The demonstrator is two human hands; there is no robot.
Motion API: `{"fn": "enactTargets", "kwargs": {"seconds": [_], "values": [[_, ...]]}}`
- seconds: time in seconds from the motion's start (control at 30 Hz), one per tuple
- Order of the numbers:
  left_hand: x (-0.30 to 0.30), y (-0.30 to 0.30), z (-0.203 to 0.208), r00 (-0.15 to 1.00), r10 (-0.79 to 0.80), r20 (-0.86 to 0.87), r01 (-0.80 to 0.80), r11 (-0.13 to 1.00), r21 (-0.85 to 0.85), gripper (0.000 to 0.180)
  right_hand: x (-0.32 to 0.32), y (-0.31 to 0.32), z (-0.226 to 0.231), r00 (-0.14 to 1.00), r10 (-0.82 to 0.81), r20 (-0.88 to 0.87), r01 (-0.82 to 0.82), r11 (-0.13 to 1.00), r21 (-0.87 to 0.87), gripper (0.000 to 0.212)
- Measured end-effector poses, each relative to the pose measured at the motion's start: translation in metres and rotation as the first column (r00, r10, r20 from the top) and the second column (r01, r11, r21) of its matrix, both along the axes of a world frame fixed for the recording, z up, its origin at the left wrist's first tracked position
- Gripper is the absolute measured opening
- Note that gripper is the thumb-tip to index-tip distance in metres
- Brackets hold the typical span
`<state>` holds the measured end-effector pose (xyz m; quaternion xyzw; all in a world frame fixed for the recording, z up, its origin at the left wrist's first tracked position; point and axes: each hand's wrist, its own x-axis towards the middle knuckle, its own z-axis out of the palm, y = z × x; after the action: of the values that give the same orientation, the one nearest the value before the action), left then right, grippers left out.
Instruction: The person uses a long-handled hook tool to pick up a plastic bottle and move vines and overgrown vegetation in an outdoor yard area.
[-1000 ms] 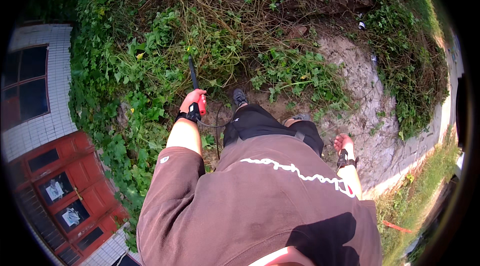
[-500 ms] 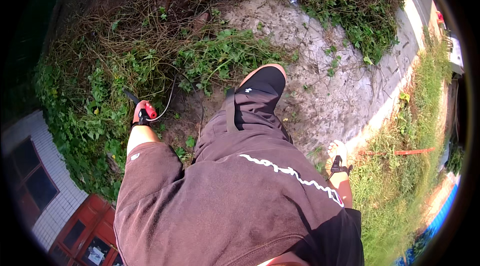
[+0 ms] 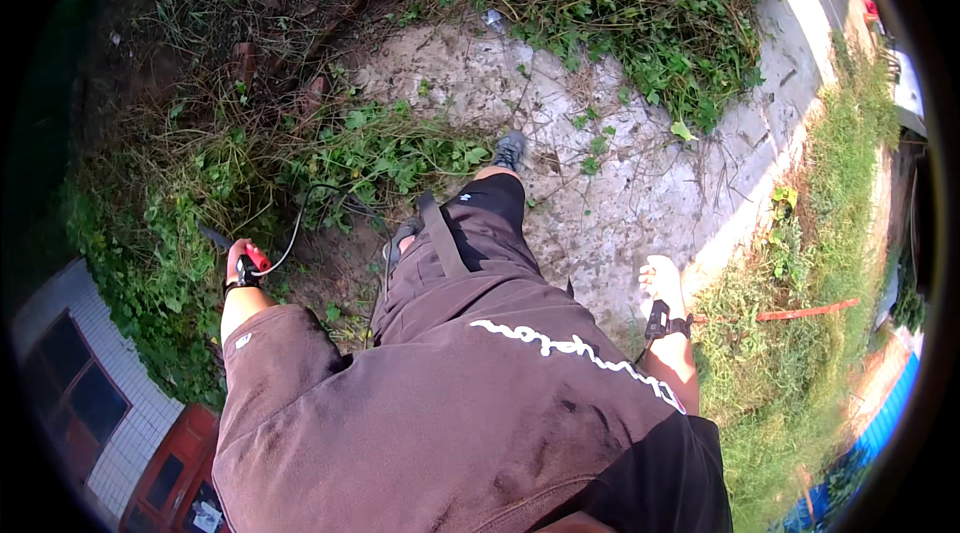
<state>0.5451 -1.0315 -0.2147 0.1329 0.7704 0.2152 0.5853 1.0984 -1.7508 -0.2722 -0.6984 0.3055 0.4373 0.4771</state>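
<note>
My left hand [image 3: 240,260] is closed around a red-and-black handle [image 3: 258,259] of a tool I cannot name. A dark flat bar [image 3: 213,236] sticks out ahead of the fist, over the green weeds [image 3: 160,253]. From the red end a thin pale cord or wire [image 3: 296,223] loops forward, turning dark toward my legs. My right hand [image 3: 661,280] hangs out at my right side over the edge of the concrete, bright in the sun. Its fingers look loosely bent and slightly apart, with nothing seen in them. Each wrist wears a black strap.
Pale, dirty concrete [image 3: 640,193] lies ahead under my feet [image 3: 510,150]. Heaped vines [image 3: 640,43] cover its far side; dry stems and weeds tangle at left. Tall sunlit grass [image 3: 760,383] grows at right by a red bar [image 3: 808,311]. A white brick wall [image 3: 130,363] and red door [image 3: 180,463] stand lower left.
My legs have stepped forward, and a shoe now shows on the concrete. The ground and weeds have shifted in view. My left hand still grips the handle; my right arm has swung slightly forward.
</note>
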Motion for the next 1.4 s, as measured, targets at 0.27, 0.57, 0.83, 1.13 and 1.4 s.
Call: {"fn": "enactTargets", "kwargs": {"seconds": [0.27,0.57,0.83,1.13,1.4], "values": [[0.145,-0.002,0.047,0.994,0.06,0.09,-0.066,0.996,0.063,0.02,0.195,-0.029,0.029,0.989,0.067,0.135,-0.076,0.995,0.061,0.021],[0.328,-0.123,0.071,0.949,0.219,0.228,-0.272,0.934,0.23,0.021,0.4,-0.077,-0.055,0.89,0.437,-0.133,-0.448,0.891,-0.072,0.016],[0.712,-0.312,0.061,0.9,0.291,0.324,-0.366,0.908,0.203,0.007,0.61,-0.102,-0.065,0.905,0.42,-0.065,-0.416,0.907,0.07,0.015],[1.098,-0.483,0.212,0.661,0.166,0.732,-0.003,0.976,-0.219,0.005,0.694,-0.189,-0.053,0.963,0.194,-0.186,-0.217,0.97,-0.11,0.012],[1.107,-0.494,0.155,0.391,-0.56,0.73,0.66,0.724,0.202,0.014,0.651,-0.187,-0.024,0.881,0.46,-0.11,-0.464,0.886,-0.014,0.015]]}}
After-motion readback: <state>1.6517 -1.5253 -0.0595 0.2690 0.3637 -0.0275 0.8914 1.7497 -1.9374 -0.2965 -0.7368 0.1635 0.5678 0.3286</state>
